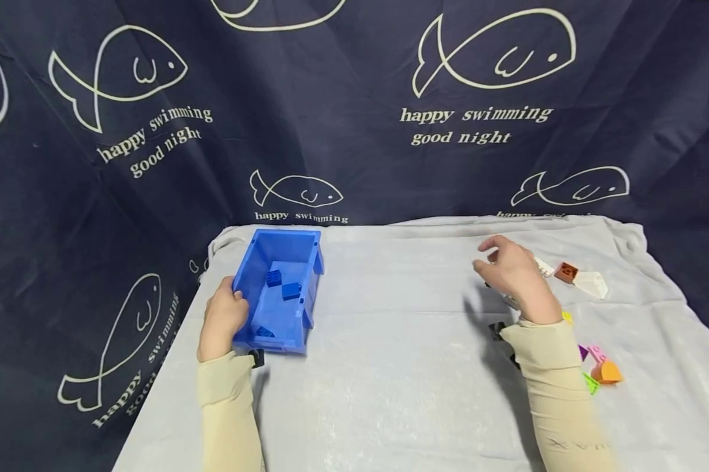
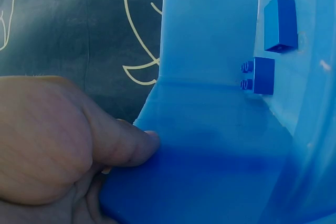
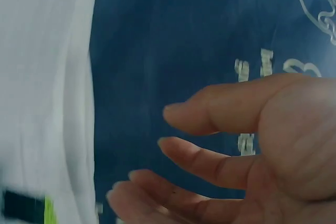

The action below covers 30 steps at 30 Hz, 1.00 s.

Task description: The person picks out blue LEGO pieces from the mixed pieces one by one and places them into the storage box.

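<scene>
A blue plastic bin (image 1: 278,246) stands at the left of the table, and my left hand (image 1: 223,314) grips its left wall, thumb over the rim. Inside the bin lie a few blue toy bricks (image 1: 291,291); in the left wrist view two of them, a tall brick (image 2: 280,24) and a studded brick (image 2: 263,76), show near the far side. Over the right part of the table hovers my right hand (image 1: 514,267), fingers loosely bent and apart. Nothing sits between its thumb and fingers (image 3: 202,161) in the right wrist view.
Around and under the right forearm lie loose bricks: a brown brick (image 1: 566,272), a white piece (image 1: 592,284), an orange piece (image 1: 608,372), a pink brick (image 1: 597,354) and black ones (image 1: 497,331). A dark curtain (image 1: 366,98) with fish drawings hangs behind the white-covered table (image 1: 390,367).
</scene>
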Tool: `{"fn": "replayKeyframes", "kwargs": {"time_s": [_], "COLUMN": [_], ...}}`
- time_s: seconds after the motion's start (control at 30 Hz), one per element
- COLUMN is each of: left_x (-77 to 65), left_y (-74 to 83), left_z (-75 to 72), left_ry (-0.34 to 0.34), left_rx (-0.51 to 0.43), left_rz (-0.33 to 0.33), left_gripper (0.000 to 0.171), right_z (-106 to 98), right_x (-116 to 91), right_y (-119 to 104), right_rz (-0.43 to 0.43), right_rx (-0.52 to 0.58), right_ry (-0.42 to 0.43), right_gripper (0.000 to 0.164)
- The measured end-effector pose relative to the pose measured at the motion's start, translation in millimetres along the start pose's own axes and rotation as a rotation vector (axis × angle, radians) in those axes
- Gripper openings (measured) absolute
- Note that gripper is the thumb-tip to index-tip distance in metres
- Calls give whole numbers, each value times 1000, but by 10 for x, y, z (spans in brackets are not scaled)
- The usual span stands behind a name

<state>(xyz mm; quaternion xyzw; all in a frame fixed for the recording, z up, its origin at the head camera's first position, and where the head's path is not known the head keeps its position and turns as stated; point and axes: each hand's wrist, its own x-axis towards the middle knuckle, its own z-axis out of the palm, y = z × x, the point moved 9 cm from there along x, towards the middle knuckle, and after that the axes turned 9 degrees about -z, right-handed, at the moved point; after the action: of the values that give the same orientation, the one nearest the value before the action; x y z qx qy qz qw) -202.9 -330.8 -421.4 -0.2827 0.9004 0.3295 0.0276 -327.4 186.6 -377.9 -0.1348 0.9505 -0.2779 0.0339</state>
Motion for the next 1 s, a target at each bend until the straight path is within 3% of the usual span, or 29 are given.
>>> {"fn": "replayKeyframes", "kwargs": {"time_s": [0.17, 0.37, 0.67, 0.83, 1.0], "left_x": [-12, -2, -19, -20, -13], "left_y": [31, -2, -23, -13, -8], "left_z": [-25, -53, 8, 29, 18], "left_ry": [16, 14, 7, 5, 10], "left_rx": [9, 13, 12, 12, 12], "left_rz": [21, 12, 7, 10, 12], "left_gripper": [49, 50, 49, 49, 50], "right_z": [-169, -260, -44, 6, 43], "right_x": [-148, -303, -438, -458, -459], "right_y": [457, 809, 1047, 1075, 1115], "right_rz": [87, 137, 182, 149, 167], "right_rx": [-55, -69, -56, -86, -94], "right_ry": [-56, -39, -103, -82, -91], "right_gripper": [44, 47, 37, 27, 27]}}
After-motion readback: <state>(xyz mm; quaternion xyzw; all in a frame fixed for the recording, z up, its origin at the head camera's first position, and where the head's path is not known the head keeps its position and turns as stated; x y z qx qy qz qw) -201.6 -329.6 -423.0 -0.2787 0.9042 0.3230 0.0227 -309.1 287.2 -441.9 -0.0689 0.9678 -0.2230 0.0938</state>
